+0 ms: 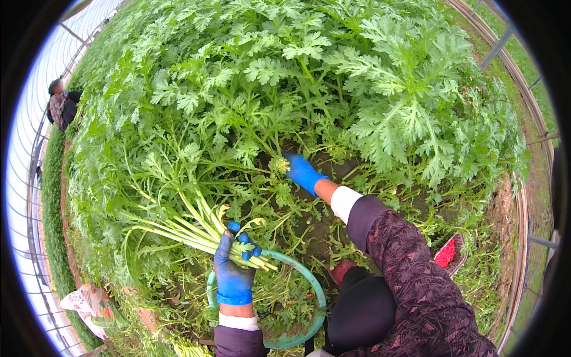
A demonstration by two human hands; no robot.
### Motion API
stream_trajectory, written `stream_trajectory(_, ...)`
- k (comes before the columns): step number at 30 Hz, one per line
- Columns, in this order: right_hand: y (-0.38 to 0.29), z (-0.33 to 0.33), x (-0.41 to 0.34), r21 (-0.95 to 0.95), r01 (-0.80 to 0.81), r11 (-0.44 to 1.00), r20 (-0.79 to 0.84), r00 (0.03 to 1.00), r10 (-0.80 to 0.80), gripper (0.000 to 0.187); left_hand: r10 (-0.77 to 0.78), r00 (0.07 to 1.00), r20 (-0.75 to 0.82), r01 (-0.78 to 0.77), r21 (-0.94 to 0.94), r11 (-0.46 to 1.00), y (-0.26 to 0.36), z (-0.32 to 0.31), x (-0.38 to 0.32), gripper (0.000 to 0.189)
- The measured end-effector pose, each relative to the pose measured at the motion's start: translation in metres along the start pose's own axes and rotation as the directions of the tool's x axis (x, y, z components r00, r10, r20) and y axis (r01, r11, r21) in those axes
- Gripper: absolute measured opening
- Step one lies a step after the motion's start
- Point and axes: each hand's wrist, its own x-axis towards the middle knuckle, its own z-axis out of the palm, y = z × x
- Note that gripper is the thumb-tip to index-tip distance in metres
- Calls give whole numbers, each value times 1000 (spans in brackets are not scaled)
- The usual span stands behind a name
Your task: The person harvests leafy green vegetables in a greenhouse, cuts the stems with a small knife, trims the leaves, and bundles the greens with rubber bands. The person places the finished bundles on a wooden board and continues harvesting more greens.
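Observation:
My left hand [235, 267], in a smudged blue glove, grips a bunch of cut leafy greens [196, 232] that look like crown daisy. The pale stem ends stick out to the right of my fist, and the leaves fan out to the upper left. Farther forward, my right hand [301, 172] reaches in a blue glove among the bases of the standing plants [276, 98]. Its fingers are hidden by stems and leaves, so whether they hold a stem or a tool is not visible. Beneath my left hand lies a round green rim [319, 308], with leaves and soil inside it.
A small container with red items [445, 253] lies at the right. A printed bag [91, 308] sits at the lower left. More cut stems [191, 348] lie at the bottom. Another person [62, 105] is at the far left. Metal framing [497, 44] borders the bed on the right.

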Motion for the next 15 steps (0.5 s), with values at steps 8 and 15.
stream_trajectory(8,-7,-20,-3,328,-67,942,-59,994,92,24,-6,998,-64,4,-30,1000,5,-22,4,23)
stream_trajectory(15,-14,3,-5,-69,-8,998,231,973,24,41,-3,998,64,-5,116,993,5,-29,0,31)
